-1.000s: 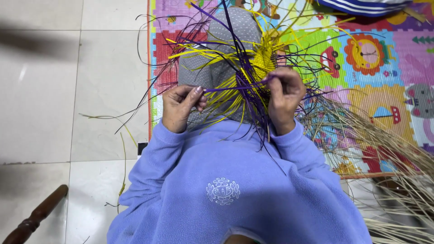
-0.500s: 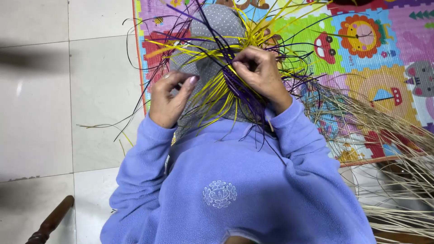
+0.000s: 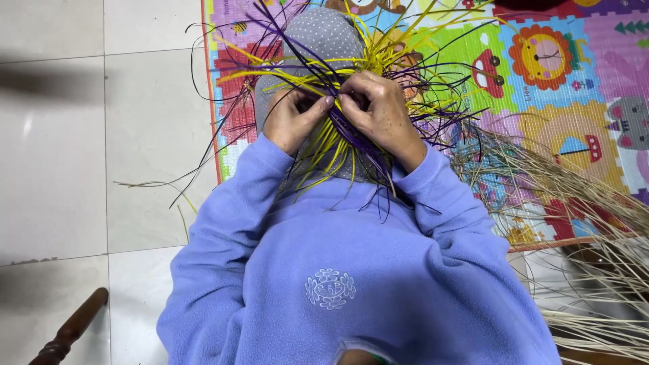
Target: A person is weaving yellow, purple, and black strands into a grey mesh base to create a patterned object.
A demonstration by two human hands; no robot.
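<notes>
A bundle of yellow and purple strips (image 3: 341,74) fans out over my lap, which is covered in grey dotted fabric (image 3: 324,37). My left hand (image 3: 292,122) and my right hand (image 3: 382,111) meet at the middle of the bundle, fingertips almost touching. Both pinch strips where the yellow and purple ones cross. Loose ends stick out in all directions above and below the hands. My arms are in purple fleece sleeves (image 3: 223,209).
A colourful children's play mat (image 3: 561,61) lies ahead and to the right. A heap of pale dry straw strips (image 3: 581,223) spreads over its right edge. White floor tiles (image 3: 94,135) lie to the left. A dark wooden chair leg (image 3: 67,331) shows at bottom left.
My hands have come together from apart and now meet at the centre of the bundle. The view has shifted, so the bundle sits more in the middle.
</notes>
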